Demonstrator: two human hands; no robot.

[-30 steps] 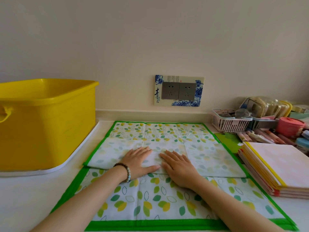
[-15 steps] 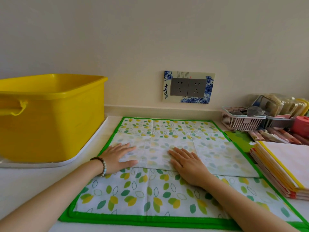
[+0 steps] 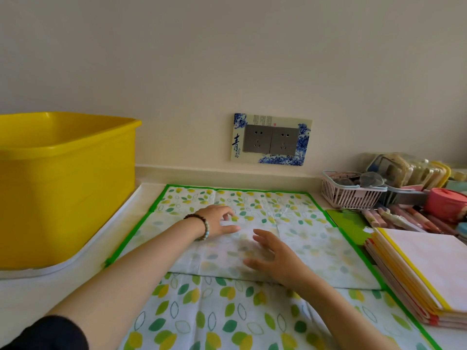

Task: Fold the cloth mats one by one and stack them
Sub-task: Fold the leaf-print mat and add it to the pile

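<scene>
Far left on the counter (image 3: 27, 296) there's the big yellow tub (image 3: 63, 188), sitting on a white tray (image 3: 118, 223) whose edge pokes out along its near and right sides. Just right of that is the cloth mat (image 3: 227, 314) I'm working on: leaf print, green border, spread flat and reaching almost back to the wall. A wide flap (image 3: 318, 253) is folded over across its middle, pale side up, and the flap's near edge runs straight across the printed part.

My left hand (image 3: 217, 221), the one with the bead bracelet (image 3: 203, 227), is down on the far part of that flap. Its fingers are loosely bent with the tips on the cloth and the thumb sticks out to the right, so nothing's pinched. My right hand (image 3: 274, 256) is just beside it and a bit nearer to me, over the middle of the flap with its fingers spread apart. It's blurry, so I honestly can't tell if it's touching the cloth or just above it.

Up on the wall behind is a double socket (image 3: 271, 140) with a blue-and-white surround. Over on the right, the stack of folded mats (image 3: 424, 269) sits right against the mat's right edge, white one on top with yellow trim. Behind the stack are a white basket (image 3: 351, 194), a row of pens (image 3: 404, 219) and a pink tub (image 3: 446, 204).
</scene>
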